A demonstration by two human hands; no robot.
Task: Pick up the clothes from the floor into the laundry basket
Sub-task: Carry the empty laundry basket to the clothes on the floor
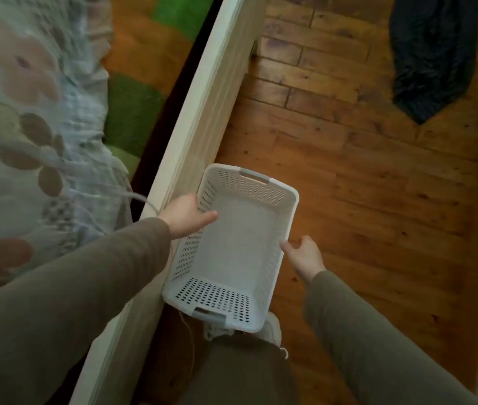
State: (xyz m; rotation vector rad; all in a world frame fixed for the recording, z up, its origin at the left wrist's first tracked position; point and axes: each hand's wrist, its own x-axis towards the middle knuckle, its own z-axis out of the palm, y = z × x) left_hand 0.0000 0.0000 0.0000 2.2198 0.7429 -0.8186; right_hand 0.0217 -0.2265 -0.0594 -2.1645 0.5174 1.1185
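A white perforated laundry basket [237, 302] hangs in front of me above the wooden floor, with nothing inside it. My left hand [183, 219] grips its left rim, thumb inside the wall. My right hand [305, 255] is at the basket's right rim with fingers curled, touching the edge; whether it grips is unclear. A dark navy garment [433, 57] lies crumpled on the floor at the far upper right, well away from the basket.
A white bed frame rail [202, 112] runs diagonally on the left, with a patterned bedspread [27, 141] and a green-and-orange blanket [141, 68] on the bed. Wooden plank floor [378, 214] stretches ahead. My olive trouser leg and light shoe [273, 328] are below the basket.
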